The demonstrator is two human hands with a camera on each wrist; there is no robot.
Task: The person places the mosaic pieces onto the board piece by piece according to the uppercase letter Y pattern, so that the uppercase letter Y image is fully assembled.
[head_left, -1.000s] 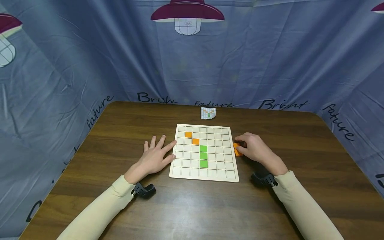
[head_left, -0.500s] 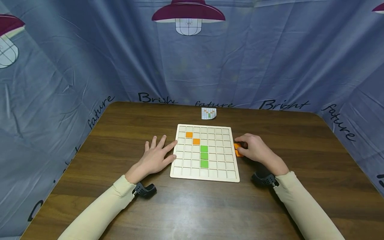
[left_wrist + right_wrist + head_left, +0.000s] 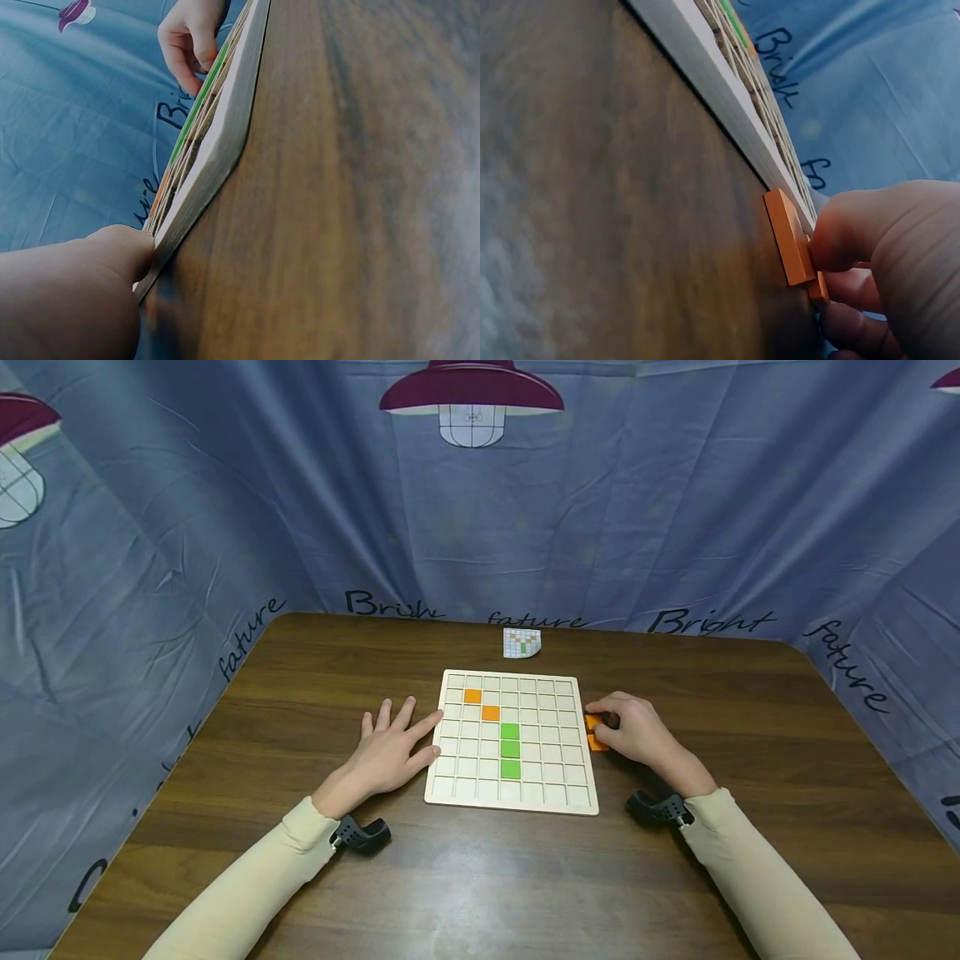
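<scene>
A pale grid board (image 3: 551,768) lies flat on the table, holding two orange tiles set diagonally and a column of three green tiles (image 3: 510,749). My left hand (image 3: 384,756) rests beside its left edge, fingers spread, with the thumb and index finger touching the rim. At the right edge, my right hand (image 3: 637,727) pinches an orange tile (image 3: 592,722) between thumb and curled index finger. A nearer orange tile (image 3: 789,236) lies against the board's side in the right wrist view. The held tile is partly hidden by the thumb.
A small paper card (image 3: 522,643) printed with a coloured grid lies behind the board. The brown wooden table (image 3: 480,885) reaches back to a blue curtain (image 3: 480,527) with printed lamps and lettering.
The two orange tiles at the right edge show slightly further apart, with the right thumb between them. Both hands stay almost in place, and the board's tiles are the same.
</scene>
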